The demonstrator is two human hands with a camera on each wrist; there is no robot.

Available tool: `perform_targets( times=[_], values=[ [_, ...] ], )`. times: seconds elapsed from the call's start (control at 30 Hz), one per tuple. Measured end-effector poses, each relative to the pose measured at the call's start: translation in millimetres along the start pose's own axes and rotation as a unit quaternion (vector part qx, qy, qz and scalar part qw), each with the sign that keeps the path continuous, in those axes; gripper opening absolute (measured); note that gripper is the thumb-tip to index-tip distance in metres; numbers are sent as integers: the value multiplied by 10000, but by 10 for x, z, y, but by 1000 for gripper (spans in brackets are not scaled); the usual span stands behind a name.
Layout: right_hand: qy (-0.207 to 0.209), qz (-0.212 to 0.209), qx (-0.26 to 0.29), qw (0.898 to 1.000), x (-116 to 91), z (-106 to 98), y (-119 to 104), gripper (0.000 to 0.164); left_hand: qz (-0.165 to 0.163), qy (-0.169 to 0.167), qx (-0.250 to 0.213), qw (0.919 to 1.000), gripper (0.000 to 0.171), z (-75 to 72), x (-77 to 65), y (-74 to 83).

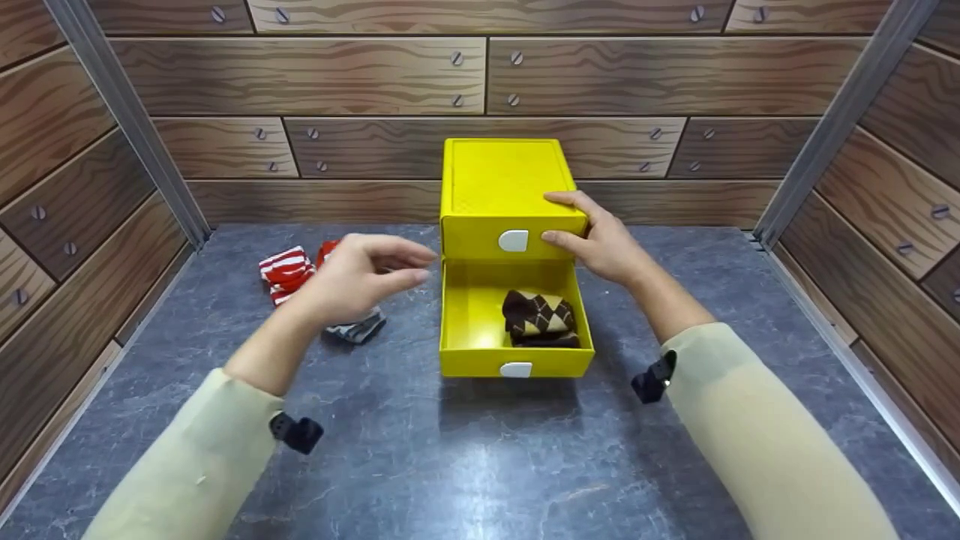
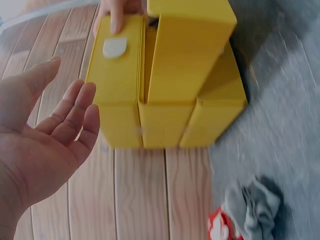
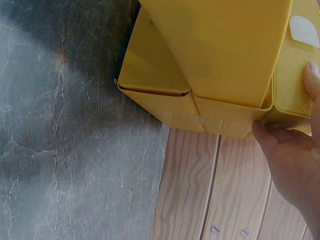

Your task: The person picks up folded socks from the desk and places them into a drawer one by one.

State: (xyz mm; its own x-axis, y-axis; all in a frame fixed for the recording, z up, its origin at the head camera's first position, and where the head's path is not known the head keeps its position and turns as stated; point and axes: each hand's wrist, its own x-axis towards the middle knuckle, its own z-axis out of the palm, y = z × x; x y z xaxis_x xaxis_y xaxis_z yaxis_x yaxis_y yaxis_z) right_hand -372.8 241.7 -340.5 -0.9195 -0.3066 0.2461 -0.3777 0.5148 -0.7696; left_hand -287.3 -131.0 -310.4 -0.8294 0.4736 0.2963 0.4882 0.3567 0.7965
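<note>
A yellow drawer unit (image 1: 502, 176) stands near the back wall, its top drawer (image 1: 472, 238) shut and the drawer below (image 1: 480, 361) pulled out. Folded brown and cream argyle socks (image 1: 541, 313) lie at the right inside the pulled-out drawer. My right hand (image 1: 604, 240) holds the unit's upper right corner, thumb on the front face beside the white handle (image 1: 513, 241), other fingers on the top and side. In the air left of the unit is my left hand (image 1: 360, 274), empty, fingers loosely bent, as the left wrist view also shows.
Left of the unit, on the grey marbled table (image 1: 375, 465), lie red and white striped socks (image 1: 286, 268), a red cloth bundle (image 1: 327, 252) and grey socks (image 1: 358, 328), partly behind my left hand. Wood-patterned walls (image 1: 300, 75) enclose the back and sides.
</note>
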Motion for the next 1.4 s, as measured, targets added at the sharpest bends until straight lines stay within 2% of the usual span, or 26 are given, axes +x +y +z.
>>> perform_targets(
  times=[0.2,0.4,0.6,0.77,0.87,1.0,1.2,1.4],
  values=[
    [-28,-20,-16,10000,-3,2,1,62,-170,440,-86,9988,24,-193,-154,-182],
    [-34,23,-10,10000,-2,5,-1,62,-668,757,-148,9948,25,-359,-301,-410],
    [-30,66,19,10000,2,-8,0,62,-1111,1162,-180,9868,31,-512,-419,-697],
    [-26,50,-29,10000,2,-4,-1,62,-1373,1513,-307,9784,33,-578,-500,-939],
    [-20,52,-84,9999,-1,-3,-1,63,-1592,1670,-479,9718,34,-583,-545,-1067],
    [-23,98,-70,9999,-4,-14,7,63,-1600,1886,-725,9662,34,-532,-560,-1261],
    [-3,94,1,10000,-2,-1,-4,61,-1484,2191,-336,9638,32,-390,-569,-1526],
    [17,79,52,10000,-12,1,-21,61,-1547,2306,-305,9602,28,-233,-567,-1673]
  ],
)
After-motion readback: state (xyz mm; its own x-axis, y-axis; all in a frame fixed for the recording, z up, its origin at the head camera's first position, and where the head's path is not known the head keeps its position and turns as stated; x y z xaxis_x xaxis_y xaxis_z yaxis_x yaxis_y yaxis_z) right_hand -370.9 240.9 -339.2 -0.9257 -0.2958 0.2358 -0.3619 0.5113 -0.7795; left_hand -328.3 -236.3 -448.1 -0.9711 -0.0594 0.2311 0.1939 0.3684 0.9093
